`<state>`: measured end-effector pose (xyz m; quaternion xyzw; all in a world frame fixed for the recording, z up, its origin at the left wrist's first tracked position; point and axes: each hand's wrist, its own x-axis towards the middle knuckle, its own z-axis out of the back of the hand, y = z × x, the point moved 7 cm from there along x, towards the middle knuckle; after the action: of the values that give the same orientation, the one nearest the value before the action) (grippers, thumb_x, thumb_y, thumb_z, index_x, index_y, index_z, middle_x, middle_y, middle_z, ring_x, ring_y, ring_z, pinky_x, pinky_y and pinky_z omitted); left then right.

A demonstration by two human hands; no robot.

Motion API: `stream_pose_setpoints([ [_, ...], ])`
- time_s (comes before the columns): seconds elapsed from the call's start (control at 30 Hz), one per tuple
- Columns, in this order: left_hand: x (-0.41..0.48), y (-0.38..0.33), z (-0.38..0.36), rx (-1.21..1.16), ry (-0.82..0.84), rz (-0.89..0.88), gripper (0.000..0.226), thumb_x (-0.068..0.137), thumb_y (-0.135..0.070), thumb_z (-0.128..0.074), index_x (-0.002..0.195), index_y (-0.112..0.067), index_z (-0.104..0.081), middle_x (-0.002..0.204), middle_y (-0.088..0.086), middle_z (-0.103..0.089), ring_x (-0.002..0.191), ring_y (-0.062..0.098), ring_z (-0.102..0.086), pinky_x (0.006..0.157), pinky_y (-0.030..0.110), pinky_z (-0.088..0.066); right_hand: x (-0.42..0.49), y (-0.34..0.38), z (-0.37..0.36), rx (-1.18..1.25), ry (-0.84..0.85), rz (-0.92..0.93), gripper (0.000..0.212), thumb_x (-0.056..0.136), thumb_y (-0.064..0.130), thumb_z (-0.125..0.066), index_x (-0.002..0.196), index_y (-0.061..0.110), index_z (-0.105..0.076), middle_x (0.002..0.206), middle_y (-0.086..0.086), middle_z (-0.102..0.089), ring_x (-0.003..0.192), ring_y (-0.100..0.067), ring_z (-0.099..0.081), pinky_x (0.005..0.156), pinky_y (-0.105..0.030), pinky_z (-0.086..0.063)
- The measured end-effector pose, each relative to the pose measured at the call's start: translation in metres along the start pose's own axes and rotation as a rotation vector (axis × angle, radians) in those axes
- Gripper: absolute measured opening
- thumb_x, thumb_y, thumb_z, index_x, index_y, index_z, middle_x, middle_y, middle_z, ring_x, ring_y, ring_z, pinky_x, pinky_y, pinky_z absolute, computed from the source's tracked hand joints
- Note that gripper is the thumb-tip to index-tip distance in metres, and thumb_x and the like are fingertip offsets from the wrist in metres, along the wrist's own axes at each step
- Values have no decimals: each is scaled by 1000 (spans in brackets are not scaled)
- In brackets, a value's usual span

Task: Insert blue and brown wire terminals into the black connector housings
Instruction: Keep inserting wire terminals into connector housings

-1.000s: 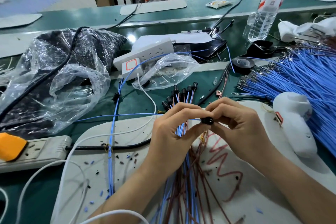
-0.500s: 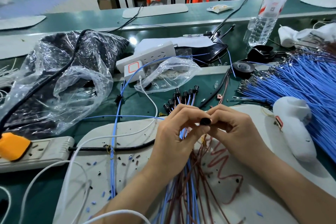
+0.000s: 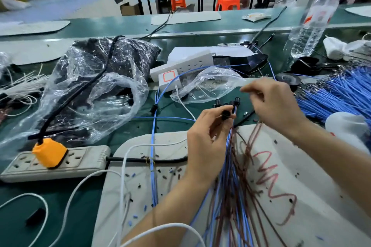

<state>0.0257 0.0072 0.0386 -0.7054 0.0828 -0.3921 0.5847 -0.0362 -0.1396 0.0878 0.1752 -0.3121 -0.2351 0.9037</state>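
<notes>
Many blue wires (image 3: 339, 94), green bench (image 3: 18, 226), orange stools (image 3: 227, 3)

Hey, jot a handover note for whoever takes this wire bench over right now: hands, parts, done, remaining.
Left hand grips the wire bundle over the white mat, pinching a black housing at its top.
Right hand raised beside it, blurred; grip unclear.
Done: several housings fitted on wire ends above the left hand.
Left: the bundle seems to hold more wires than housings; blue wire pile lies at right.
</notes>
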Motion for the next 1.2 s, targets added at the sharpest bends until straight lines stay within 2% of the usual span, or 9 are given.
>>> stream_pose_setpoints([
  [0.17, 1, 2, 4, -2, -31, 20, 24, 89, -9, -57, 108, -23, -63, 103, 9, -68, 98, 16, -66, 89, 25, -50, 51, -54, -27, -291, 270, -273, 35, 83, -6, -49, 107, 7, -71, 114, -20, -66, 106, -35, -60, 90, -35, -47],
  [0.27, 2, 4, 7, -5, -39, 34, 24, 90, -5, -58, 109, -20, -63, 103, 10, -68, 98, 16, -66, 89, 25, -50, 55, -71, -37, -400, 403, -274, 28, 84, -2, -58, 104, 11, -72, 110, -19, -67, 103, -33, -62, 85, -33, -49],
  [0.4, 1, 4, 6, 3, -33, 30, 26, 90, -5, -58, 107, -24, -62, 102, 9, -68, 97, 17, -66, 89, 29, -51, 53, -80, -35, -400, 419, -245, 17, 81, -2, -66, 86, 12, -75, 94, -15, -72, 88, -29, -63, 70, -25, -41],
  [0.5, 1, 3, 5, -3, -21, 33, 26, 90, -5, -59, 108, -23, -63, 102, 9, -68, 96, 18, -66, 89, 31, -52, 52, -76, -24, -281, 351, -242, 10, 78, 0, -72, 83, 7, -73, 86, -15, -71, 73, -21, -59, 69, -22, -42],
  [0.6, 1, 4, 4, -6, 4, 40, 24, 90, -2, -60, 109, -15, -66, 101, 8, -69, 95, 15, -66, 88, 27, -52, 41, -54, -1, 64, 196, -262, 7, 77, -1, -74, 81, 5, -71, 71, -12, -69, 51, -3, -61, 54, -7, -43],
  [0.7, 0, 5, 0, -9, 19, 57, 24, 88, 3, -61, 109, -8, -66, 100, 7, -71, 93, 11, -67, 87, 23, -51, 9, -15, 18, 481, 108, -227, 16, 74, 4, -77, 79, 18, -70, 66, -1, -73, 58, 0, -67, 60, -6, -47],
  [0.77, 0, 6, -1, -29, 32, 69, 23, 87, 5, -60, 106, -5, -66, 98, 5, -71, 91, 9, -67, 86, 21, -50, -15, 12, 23, 625, 114, -154, 20, 71, 4, -76, 82, 20, -70, 74, 5, -75, 68, -4, -71, 68, -9, -51],
  [0.97, -3, 3, -6, -64, 69, 57, 20, 86, 6, -61, 103, -4, -63, 98, 4, -71, 95, 12, -68, 88, 23, -51, -53, 30, 22, 648, 67, -2, 15, 72, 8, -70, 82, 19, -68, 87, 7, -70, 80, -4, -68, 77, -9, -50],
  [1.2, -4, 3, -11, -43, 113, 63, 21, 86, 8, -60, 101, -7, -63, 95, -3, -70, 92, 7, -67, 84, 18, -50, -63, 26, 22, 619, -29, 77, 20, 76, -1, -70, 85, 17, -70, 87, 8, -67, 85, -10, -67, 78, -14, -52],
])
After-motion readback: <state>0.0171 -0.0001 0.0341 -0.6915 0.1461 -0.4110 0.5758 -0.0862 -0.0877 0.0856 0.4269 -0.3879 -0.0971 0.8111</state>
